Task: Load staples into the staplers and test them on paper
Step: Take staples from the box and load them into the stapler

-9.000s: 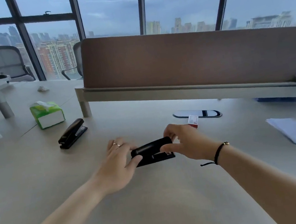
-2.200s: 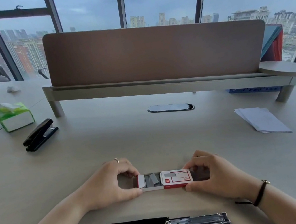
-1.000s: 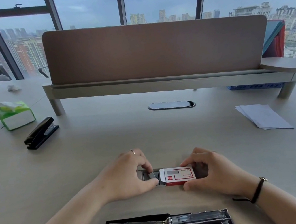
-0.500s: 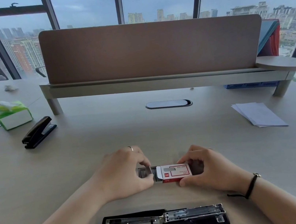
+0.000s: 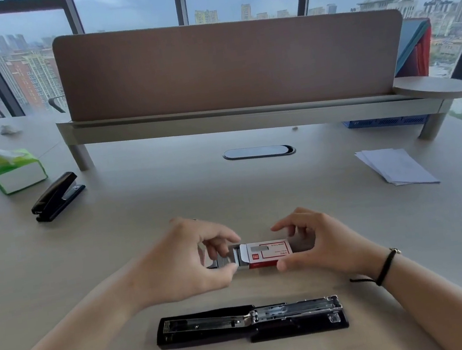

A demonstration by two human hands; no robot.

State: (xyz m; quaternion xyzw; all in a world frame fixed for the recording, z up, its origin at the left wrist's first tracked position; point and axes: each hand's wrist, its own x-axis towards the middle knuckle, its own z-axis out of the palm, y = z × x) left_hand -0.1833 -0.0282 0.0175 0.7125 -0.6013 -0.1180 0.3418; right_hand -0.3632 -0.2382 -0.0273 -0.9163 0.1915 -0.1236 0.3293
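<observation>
Desk (image 5: 256, 189) of pale wood, seen from the head camera, with both hands at its centre. Right hand (image 5: 321, 245) grips a red-and-white staple box (image 5: 268, 254) from its right end, thumb under the near edge and fingers curled over the far edge. Left hand (image 5: 183, 266) pinches the grey inner tray of staples (image 5: 230, 260) that projects from the box's left end, thumb on the near side and fingertips on the far side. Whether the box is held just above the desk or touches it cannot be told.

Opened stapler (image 5: 250, 323) lies flat on the desk just in front of the hands, nearest the camera, folded out to full length with its metal staple channel facing up. Second stapler (image 5: 57, 196), black and closed, sits well apart at the left. Green-and-white tissue pack (image 5: 14, 169) stands just beyond it. Stack of white paper (image 5: 396, 166) lies at the right, well apart from the hands. Brown divider panel (image 5: 225, 64) rises along the far edge of the desk, with an oval cable port (image 5: 259, 151) in the desk surface before it. Right wrist carries a black cord bracelet (image 5: 385, 265).
</observation>
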